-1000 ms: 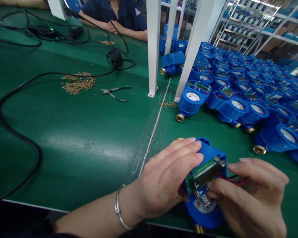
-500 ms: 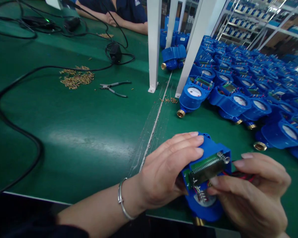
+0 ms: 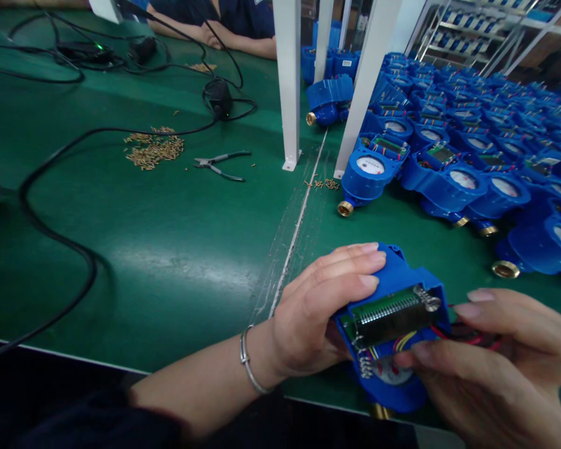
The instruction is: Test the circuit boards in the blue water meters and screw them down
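Moved since the earlier frame: lower coil spring (image 3: 365, 363), over the dial (image 3: 391, 372) half a second ago, now at the left edge below the display (image 3: 390, 322); yellow wires (image 3: 406, 340) show more plainly.
Blue meter in hand: one, its housing (image 3: 404, 274) tilted above the near edge of the green table (image 3: 182, 231), display side up, brass end (image 3: 381, 411) toward the wearer.
Left hand (image 3: 311, 305): grasping the housing from its left side, fingers laid over the top; silver bracelet (image 3: 250, 362) at the wrist.
Right hand (image 3: 500, 362): fingers bent, thumb and a fingertip at the yellow wires between display and dial; cannot tell whether they pinch them.
Red and black wires (image 3: 472, 337): from the meter's right side, passing among the right fingers.
Other blue meters (image 3: 462, 181): crowded rows, right side of the table.
Posts (image 3: 287, 81): white, standing beyond the hands.
Cutting pliers (image 3: 222, 165): one, handles spread, between posts and brass-coloured screws (image 3: 156, 149).
Screws: one loose heap, small scatterings nearby.
Black cable (image 3: 91, 262): curving across the left side.
Co-worker's forearms (image 3: 243, 43): resting at the far edge.
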`<state>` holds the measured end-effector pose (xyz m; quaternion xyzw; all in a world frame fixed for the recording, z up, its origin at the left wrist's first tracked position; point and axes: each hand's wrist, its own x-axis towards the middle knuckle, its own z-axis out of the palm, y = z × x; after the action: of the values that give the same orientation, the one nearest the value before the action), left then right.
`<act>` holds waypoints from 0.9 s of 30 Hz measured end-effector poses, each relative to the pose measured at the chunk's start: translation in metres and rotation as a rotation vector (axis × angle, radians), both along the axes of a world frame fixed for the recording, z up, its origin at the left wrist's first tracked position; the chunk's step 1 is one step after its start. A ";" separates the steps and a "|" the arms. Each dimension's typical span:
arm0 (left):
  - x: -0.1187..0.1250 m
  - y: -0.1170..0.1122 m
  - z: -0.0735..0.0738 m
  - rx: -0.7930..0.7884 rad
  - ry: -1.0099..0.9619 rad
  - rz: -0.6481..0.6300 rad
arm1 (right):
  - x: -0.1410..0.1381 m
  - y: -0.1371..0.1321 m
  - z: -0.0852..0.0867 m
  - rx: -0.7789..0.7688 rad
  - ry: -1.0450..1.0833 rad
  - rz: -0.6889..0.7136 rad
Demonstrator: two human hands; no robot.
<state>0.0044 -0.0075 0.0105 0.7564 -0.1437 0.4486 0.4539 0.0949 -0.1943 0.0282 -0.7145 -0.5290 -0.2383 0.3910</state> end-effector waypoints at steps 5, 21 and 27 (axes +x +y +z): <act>0.002 -0.002 0.001 -0.039 0.008 -0.001 | -0.002 0.002 0.001 0.002 0.037 0.002; 0.001 0.001 0.002 0.022 0.041 0.033 | 0.006 0.017 0.008 0.034 -0.129 0.087; 0.000 0.006 0.007 0.182 0.058 0.021 | 0.007 0.015 0.001 0.043 -0.108 0.094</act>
<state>0.0040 -0.0012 0.0174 0.8087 -0.1626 0.4163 0.3825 0.1022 -0.1798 0.0289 -0.6664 -0.5770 -0.2695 0.3879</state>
